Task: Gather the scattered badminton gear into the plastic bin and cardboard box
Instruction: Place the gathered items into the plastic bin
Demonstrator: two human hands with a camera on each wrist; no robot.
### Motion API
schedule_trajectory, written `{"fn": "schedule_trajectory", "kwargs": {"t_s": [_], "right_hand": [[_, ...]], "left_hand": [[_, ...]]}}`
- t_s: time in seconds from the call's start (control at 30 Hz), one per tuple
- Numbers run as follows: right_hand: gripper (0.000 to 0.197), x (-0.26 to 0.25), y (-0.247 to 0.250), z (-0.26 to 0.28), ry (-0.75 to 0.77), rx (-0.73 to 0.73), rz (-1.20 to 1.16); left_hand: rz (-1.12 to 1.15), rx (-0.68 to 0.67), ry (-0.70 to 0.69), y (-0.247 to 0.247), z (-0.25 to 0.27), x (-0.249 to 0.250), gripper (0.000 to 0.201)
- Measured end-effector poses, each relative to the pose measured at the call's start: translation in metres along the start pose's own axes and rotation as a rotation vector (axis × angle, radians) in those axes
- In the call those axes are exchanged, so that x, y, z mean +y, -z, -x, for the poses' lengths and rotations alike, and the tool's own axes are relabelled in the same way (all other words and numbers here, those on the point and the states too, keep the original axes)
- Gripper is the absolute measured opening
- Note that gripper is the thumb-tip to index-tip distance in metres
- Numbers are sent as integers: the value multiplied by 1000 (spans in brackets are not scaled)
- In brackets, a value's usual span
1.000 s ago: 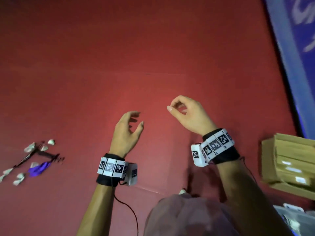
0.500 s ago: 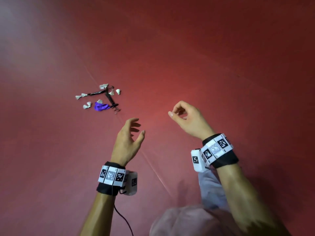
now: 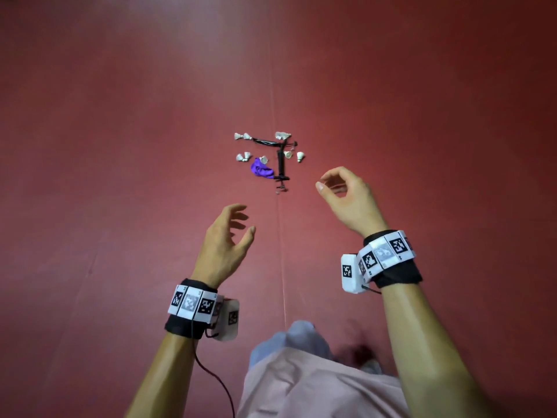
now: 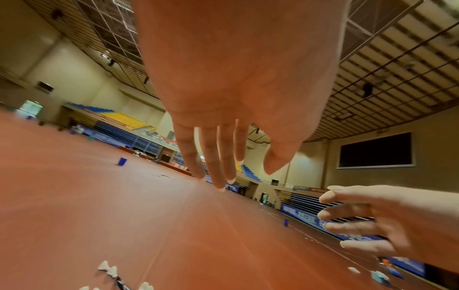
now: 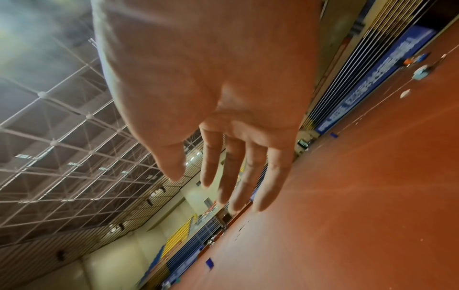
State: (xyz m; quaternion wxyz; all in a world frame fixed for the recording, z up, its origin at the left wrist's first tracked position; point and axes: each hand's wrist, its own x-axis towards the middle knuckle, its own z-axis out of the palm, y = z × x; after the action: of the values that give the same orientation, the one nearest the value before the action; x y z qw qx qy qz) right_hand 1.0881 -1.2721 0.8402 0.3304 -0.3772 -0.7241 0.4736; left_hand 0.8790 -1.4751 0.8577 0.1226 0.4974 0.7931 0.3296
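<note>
Nothing is held in either hand. The left hand (image 3: 226,236) is raised palm-inward with fingers loosely spread and slightly curled; in the left wrist view the fingers (image 4: 218,157) are seen extended toward the floor. The right hand (image 3: 346,197) is held with thumb and forefinger loosely curved toward each other, empty between them; the right wrist view shows its fingers (image 5: 238,172) relaxed and nearly straight.

Change noted: a second ago the cardboard box and a pale bin edge were seen at the right of the head view and the gear lay at the far left. Half a second ago the gear had moved up and toward the middle. Now the cluster is centred ahead of the hands and both containers are out of frame. Hand postures are unchanged throughout.

Gear cluster, on the red court floor (image 3: 120,206), well ahead of both hands: white shuttlecocks (image 3: 243,157) scattered around a black racket (image 3: 281,159), of which only dark frame parts are resolved, and a crumpled purple cloth item (image 3: 261,170) just beside it. A floor seam line (image 3: 281,251) runs between the hands toward the cluster.

Judgement: the person is turned away from the containers toward the gear; the approach for a pickup is in hand. Nothing of this cluster is yet gathered. A reach down is required next, then a carry to the box and bin, now out of view.
</note>
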Motion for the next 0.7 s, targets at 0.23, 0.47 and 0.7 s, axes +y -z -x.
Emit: {"fn": "schedule_trajectory", "kwargs": {"t_s": [0.23, 0.47, 0.7], "right_hand": [[8, 23, -61, -127, 41, -138, -18], [9, 34, -101, -303, 66, -151, 64], [7, 54, -80, -439, -24, -18, 64]], "left_hand": [[23, 88, 165, -11, -88, -56, 41], [88, 83, 170, -18, -265, -118, 42], [102, -23, 82, -30, -454, -121, 40]]}}
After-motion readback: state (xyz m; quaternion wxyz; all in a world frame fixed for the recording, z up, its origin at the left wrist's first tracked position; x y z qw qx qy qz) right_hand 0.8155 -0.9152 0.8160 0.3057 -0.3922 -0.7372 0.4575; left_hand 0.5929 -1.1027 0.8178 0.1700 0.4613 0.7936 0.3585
